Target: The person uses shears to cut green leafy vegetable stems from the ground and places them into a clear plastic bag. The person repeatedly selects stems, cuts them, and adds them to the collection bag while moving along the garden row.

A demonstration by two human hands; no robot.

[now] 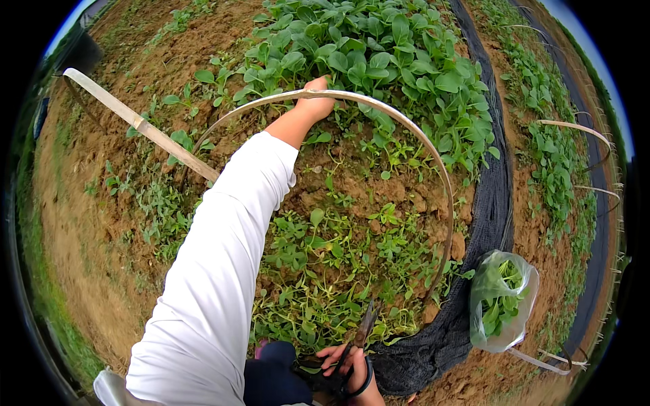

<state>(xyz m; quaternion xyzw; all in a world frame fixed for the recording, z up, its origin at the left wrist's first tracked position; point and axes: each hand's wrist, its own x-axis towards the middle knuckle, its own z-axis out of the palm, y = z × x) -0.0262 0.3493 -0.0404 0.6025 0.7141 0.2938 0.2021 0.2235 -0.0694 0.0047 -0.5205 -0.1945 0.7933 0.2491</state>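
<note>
My left hand [316, 100] reaches away from me in a white sleeve, to the near edge of a dense bed of leafy greens [370, 56]. Its fingers go in low among the stems and are partly hidden by leaves, so their grip does not show. Close to my body, my right hand [350, 363] holds a pair of scissors [364, 327] by black handles. The dark blades point away from me, slightly parted, over low weeds [325, 274]. A clear plastic bag [502, 304] with cut greens inside stands open to the right.
A thin bamboo hoop [426, 134] arches over the bed, in front of my left wrist. Another bamboo strip [137, 122] slants at left. Black mesh netting [490, 203] runs along the bed's right side. Farther right lies another planted row [551, 152] with hoops.
</note>
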